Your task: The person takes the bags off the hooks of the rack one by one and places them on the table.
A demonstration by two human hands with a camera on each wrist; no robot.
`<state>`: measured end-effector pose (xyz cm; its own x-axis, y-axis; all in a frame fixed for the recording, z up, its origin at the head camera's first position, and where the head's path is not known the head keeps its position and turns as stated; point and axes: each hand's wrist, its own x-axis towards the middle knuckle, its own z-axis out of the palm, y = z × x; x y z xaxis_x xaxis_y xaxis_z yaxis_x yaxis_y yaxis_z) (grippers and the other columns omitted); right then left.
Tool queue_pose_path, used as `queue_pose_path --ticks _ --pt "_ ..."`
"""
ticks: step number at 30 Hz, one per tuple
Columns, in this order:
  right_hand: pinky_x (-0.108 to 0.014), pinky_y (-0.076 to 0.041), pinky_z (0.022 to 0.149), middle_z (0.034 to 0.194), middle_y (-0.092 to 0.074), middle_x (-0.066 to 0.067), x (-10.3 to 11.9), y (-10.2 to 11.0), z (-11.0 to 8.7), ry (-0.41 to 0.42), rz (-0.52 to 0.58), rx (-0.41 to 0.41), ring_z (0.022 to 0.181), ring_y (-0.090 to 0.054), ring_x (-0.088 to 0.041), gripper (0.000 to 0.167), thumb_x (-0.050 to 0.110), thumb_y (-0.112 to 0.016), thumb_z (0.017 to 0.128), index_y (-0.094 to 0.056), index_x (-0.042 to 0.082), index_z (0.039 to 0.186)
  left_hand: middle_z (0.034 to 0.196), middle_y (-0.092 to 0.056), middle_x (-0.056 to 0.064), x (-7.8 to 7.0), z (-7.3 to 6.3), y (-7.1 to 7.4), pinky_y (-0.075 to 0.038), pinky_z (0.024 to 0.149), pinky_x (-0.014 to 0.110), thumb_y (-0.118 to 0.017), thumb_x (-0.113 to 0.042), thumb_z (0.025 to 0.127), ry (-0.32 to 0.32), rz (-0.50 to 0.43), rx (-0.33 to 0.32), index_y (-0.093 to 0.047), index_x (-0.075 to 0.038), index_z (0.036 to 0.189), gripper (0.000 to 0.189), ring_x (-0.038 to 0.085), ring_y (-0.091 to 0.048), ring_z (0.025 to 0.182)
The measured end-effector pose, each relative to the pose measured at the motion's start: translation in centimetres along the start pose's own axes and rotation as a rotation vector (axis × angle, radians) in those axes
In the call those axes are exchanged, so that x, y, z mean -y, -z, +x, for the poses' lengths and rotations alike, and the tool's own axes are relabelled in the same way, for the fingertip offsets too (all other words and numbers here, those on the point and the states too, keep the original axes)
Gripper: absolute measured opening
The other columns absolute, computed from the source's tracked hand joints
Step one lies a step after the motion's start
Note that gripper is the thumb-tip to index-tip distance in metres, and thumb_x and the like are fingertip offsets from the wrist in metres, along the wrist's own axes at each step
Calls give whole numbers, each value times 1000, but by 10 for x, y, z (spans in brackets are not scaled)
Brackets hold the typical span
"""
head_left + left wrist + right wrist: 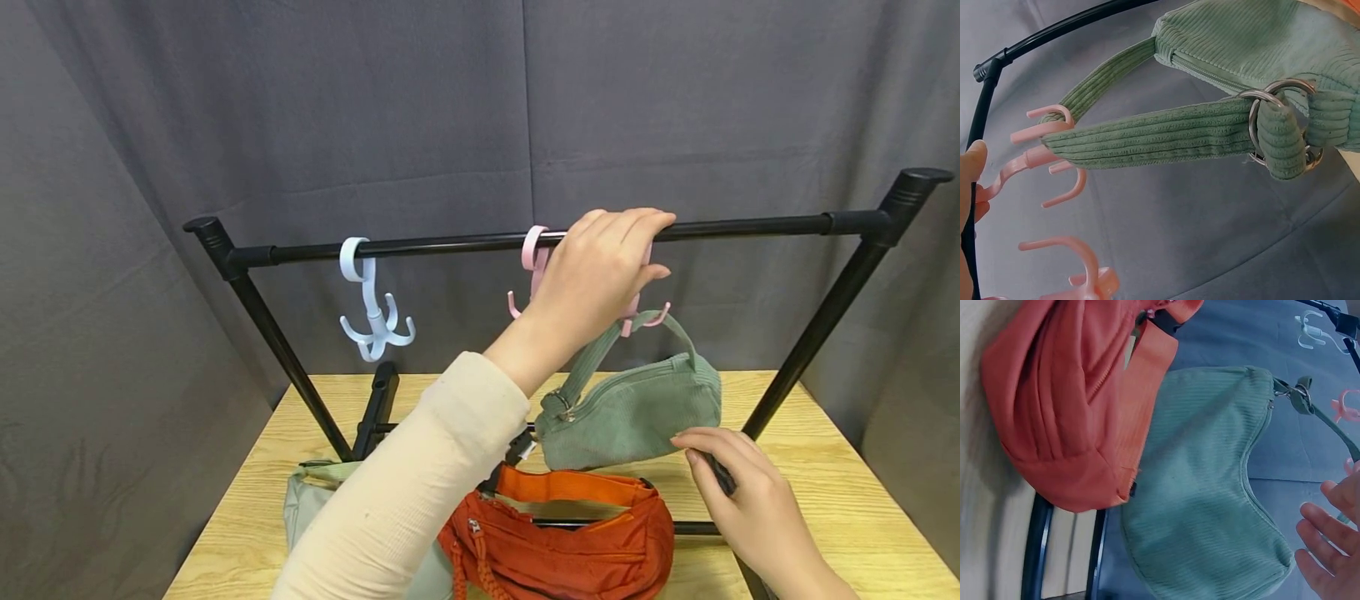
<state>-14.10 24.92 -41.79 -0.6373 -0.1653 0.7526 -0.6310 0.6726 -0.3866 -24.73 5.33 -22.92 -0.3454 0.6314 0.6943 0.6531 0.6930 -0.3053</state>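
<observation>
My left hand (600, 271) reaches up to the black rail and grips the upper part of a pink hook hanger (1015, 167) against it. From one of that hanger's prongs hangs a green corduroy shoulder bag (637, 408) by its strap (1154, 134), which has metal rings at one end. The bag is tilted, above a red-orange bag (585, 546). My right hand (757, 492) is beside the green bag's lower right corner, fingers loosely bent and holding nothing. In the right wrist view, its fingers stand just off the bag's end.
A second pink hook hanger (534, 250) hangs left of my hand, partly hidden by it. Further left is a light blue hook hanger (375, 321). The black rack (810, 342) stands on a wooden table (862, 500). A pale grey-green bag (303, 500) lies partly behind my left sleeve.
</observation>
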Motion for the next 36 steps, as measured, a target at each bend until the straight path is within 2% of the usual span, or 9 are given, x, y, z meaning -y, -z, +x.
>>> queue_pose_path --ticks 6,13,19,22,26,31,36 --pt "-6 -33 97 102 -69 -2 -3 4 14 53 -16 -15 101 -57 -11 44 -19 -73 72 -72 10 105 134 -62 1 0 0 0 -37 104 21 -64 -34 97 -4 -14 7 -58 -8 135 47 12 -58 120" --pt "-7 -32 100 102 -69 -6 -6 16 38 70 -46 -55 105 -55 -8 40 -18 -70 74 -72 6 106 136 -61 0 0 1 0 -37 105 20 -64 -37 97 1 -25 6 -59 -10 135 47 11 -58 120" --pt "-6 -32 97 99 -69 -9 -9 23 57 80 -63 -88 99 -56 -14 35 -18 -69 76 -72 3 105 135 -61 -1 1 1 0 -37 104 19 -67 -40 94 2 -48 -3 -61 -11 133 48 10 -59 120" --pt "-5 -33 94 98 -69 -10 -11 26 65 88 -68 -108 97 -56 -13 34 -18 -69 77 -72 2 104 135 -62 -1 1 1 -1 -37 103 19 -67 -40 94 2 -59 -5 -62 -11 133 48 10 -59 119" --pt "-5 -34 87 97 -69 -10 -11 29 78 51 -79 -132 92 -54 -7 29 -15 -68 80 -72 1 105 134 -62 -1 0 2 -1 -38 102 18 -68 -40 94 7 -65 -6 -62 -12 133 49 10 -59 119" --pt "-4 -34 81 99 -69 -11 -10 32 93 -21 -85 -135 89 -54 -8 26 -10 -68 86 -72 1 109 135 -62 -1 0 2 -2 -37 104 19 -68 -40 93 14 -81 -12 -62 -12 133 49 10 -59 120" --pt "-5 -35 82 99 -69 -11 -9 29 104 -23 -72 -122 88 -57 -11 23 -8 -68 87 -71 1 109 134 -62 -1 0 2 -3 -37 103 19 -68 -41 93 19 -78 -21 -62 -12 132 49 10 -59 119"
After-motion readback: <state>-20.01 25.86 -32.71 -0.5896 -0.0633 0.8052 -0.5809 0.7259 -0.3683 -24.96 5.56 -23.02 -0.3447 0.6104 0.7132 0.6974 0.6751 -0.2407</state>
